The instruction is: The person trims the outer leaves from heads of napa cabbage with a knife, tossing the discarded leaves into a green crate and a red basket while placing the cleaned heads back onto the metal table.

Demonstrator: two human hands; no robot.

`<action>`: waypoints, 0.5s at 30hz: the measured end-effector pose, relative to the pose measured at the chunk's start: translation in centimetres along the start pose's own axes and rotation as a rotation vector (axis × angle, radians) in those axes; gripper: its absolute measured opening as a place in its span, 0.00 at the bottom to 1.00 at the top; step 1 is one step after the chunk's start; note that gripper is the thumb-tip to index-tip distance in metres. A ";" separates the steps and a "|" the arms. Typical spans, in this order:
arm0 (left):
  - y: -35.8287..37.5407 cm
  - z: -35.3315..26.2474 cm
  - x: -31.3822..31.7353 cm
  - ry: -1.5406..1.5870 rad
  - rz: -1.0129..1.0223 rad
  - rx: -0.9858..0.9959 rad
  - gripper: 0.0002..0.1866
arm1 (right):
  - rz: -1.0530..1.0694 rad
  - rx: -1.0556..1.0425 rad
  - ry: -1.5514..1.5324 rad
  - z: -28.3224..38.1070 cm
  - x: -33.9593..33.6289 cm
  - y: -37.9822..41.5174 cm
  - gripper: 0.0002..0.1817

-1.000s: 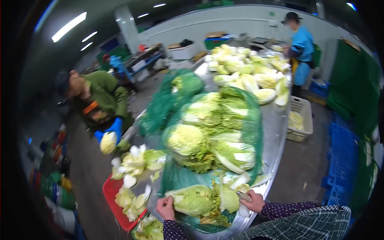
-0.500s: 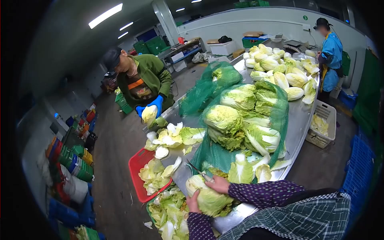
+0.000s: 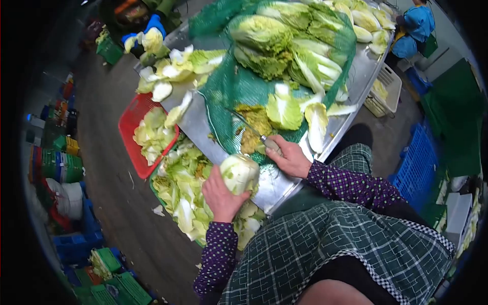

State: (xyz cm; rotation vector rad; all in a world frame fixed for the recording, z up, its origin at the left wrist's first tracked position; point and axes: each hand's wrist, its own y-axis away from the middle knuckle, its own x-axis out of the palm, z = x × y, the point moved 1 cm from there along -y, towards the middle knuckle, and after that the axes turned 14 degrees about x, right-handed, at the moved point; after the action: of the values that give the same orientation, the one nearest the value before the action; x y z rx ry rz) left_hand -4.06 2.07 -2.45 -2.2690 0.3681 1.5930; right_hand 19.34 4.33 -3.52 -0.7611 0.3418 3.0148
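My left hand [image 3: 223, 195] is wrapped round a napa cabbage [image 3: 240, 174], whose pale base end faces up, at the near edge of the metal table [image 3: 198, 119]. In my right hand [image 3: 291, 158] is a knife [image 3: 268, 142], its thin dark blade pointing away to the upper left. Beneath the blade lie yellowed leaves [image 3: 255, 127] on green netting [image 3: 223, 109]. Loose pale leaves [image 3: 284, 108] rest just beyond the right hand. Several whole cabbages [image 3: 262, 34] are heaped inside the net bag farther back.
A red basket [image 3: 133, 137] of trimmed leaves stands at the table's left side. Below it is a larger heap of leaves [image 3: 185, 203]. Across the table, a person's blue-gloved hands [image 3: 155, 24] hold cabbage. A white crate [image 3: 389, 96] and blue crates [image 3: 419, 157] are at right.
The view has tilted down. The cabbage has been turned base-up and moved off to the left, held by the left hand alone. My right hand with the knife has come away from it.
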 end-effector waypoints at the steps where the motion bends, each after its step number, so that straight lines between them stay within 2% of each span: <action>1: 0.3 0.7 0.4 0.048 0.010 -0.051 0.56 | 0.042 0.005 0.082 0.5 -0.1 0.7 0.18; 2: 0.5 1.4 0.6 0.091 0.017 -0.100 0.57 | 0.049 0.022 0.078 -0.2 0.3 0.8 0.18; 4: 0.2 2.6 0.5 0.145 0.056 -0.154 0.57 | 0.241 -0.031 0.261 -1.5 1.5 0.9 0.18; 6: 0.3 3.5 0.7 0.197 0.073 -0.210 0.58 | 0.219 -0.023 0.251 -1.3 2.7 1.7 0.17; 9: 0.5 3.9 1.0 0.199 0.028 -0.191 0.58 | 0.071 -0.197 0.475 0.7 2.8 2.1 0.15; 10: 0.3 3.4 0.9 0.197 0.036 -0.195 0.58 | 0.076 -0.192 0.470 0.4 3.1 1.9 0.15; 12: 0.0 2.6 0.9 0.134 0.054 -0.212 0.58 | -0.034 -0.350 0.443 0.0 3.4 1.7 0.14; 15: -1.1 2.5 1.0 0.100 0.076 -0.197 0.57 | 0.081 -0.304 0.527 -0.3 3.4 1.5 0.15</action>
State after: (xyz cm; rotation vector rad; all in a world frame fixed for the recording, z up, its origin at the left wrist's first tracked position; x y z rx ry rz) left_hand -5.38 4.12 -4.04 -2.5176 0.3399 1.6209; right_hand 16.40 2.68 -5.00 -1.6038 -0.0951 2.9228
